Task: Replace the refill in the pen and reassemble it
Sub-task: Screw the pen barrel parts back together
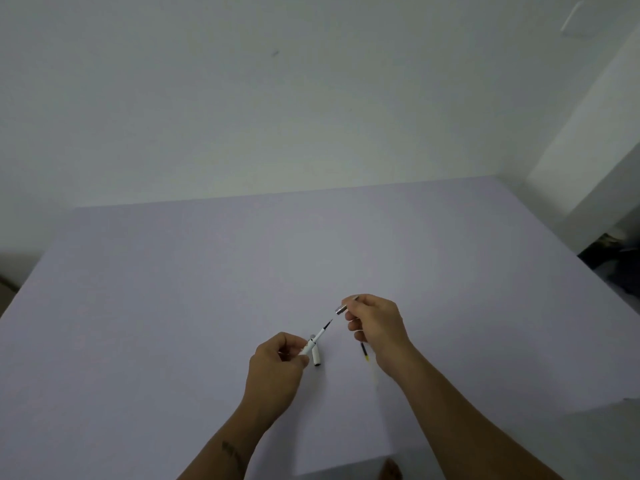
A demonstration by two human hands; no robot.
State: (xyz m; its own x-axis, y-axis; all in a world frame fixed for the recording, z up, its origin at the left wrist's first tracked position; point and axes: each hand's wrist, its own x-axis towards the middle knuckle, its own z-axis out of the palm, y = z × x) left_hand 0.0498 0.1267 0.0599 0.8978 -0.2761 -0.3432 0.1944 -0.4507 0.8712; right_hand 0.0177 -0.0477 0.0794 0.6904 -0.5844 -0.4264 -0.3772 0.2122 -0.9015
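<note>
- Fingers (298, 351) of the left hand (277, 368) pinch the white pen barrel (311, 344), from whose upper end the refill (326, 326) sticks out, dark tip aimed up and to the right.
- Right hand (375, 325) has its fingers clamped on the silver nose cone (342, 309), held just beyond the refill tip, apart from it.
- White cap (316, 358) lies on the lavender bench (173, 289) just under the barrel; a second refill (364, 351), dark with a yellow end, lies near the right wrist, partly hidden by the hand.
- Step in hand, as I judge it: reassembly, with a refill already seated.
- Next move calls for lining the cone's opening up with the tip, sliding it down and screwing it on.
- Both forearms reach in from below, hands raised slightly off the bench, facing each other along the pen's line.
</note>
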